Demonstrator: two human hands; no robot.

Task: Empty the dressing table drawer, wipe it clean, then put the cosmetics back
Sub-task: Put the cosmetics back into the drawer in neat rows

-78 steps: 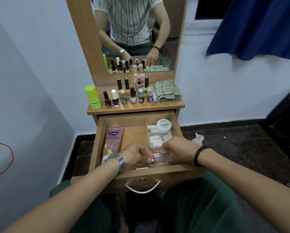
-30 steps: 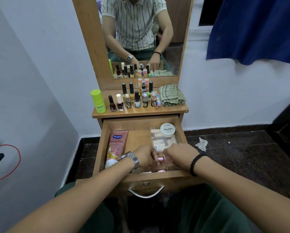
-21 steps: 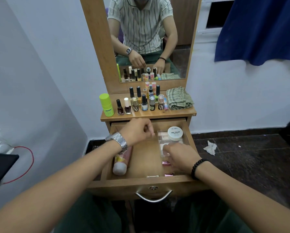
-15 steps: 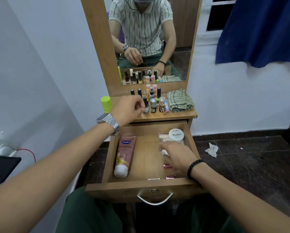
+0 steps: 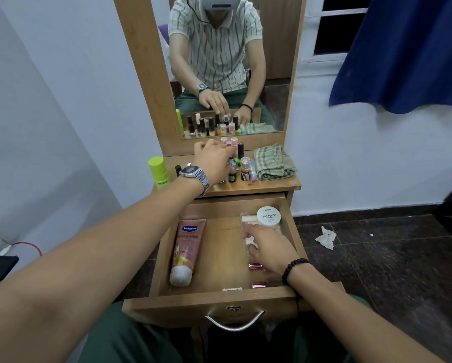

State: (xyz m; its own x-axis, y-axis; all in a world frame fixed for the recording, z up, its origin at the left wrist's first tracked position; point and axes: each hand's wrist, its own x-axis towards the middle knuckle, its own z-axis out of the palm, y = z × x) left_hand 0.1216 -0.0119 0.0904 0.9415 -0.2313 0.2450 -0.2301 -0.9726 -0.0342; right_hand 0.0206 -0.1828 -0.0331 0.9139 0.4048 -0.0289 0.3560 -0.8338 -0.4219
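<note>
The wooden drawer (image 5: pixel 211 302) stands pulled open. It holds a pink Vaseline tube (image 5: pixel 187 244) on the left, a clear plastic box (image 5: pixel 247 221) with a white nail-polish-remover jar (image 5: pixel 268 217) on it, and two small pink lipsticks (image 5: pixel 255 265) near the front. My right hand (image 5: pixel 269 251) rests on the clear box with loosely spread fingers. My left hand (image 5: pixel 214 161) reaches over the tabletop among several nail polish bottles (image 5: pixel 240 153). Its fingertips touch the bottles, and the back of the hand hides any grip.
A lime green bottle (image 5: pixel 158 172) stands at the tabletop's left end and a folded checked cloth (image 5: pixel 273 165) lies at its right. The mirror (image 5: pixel 230 61) rises behind. A crumpled tissue (image 5: pixel 325 237) lies on the dark floor; a blue curtain (image 5: pixel 408 48) hangs at right.
My left hand left the drawer and moved up and forward to the bottles on the tabletop. My right hand stayed in the drawer and slid back along the clear box.
</note>
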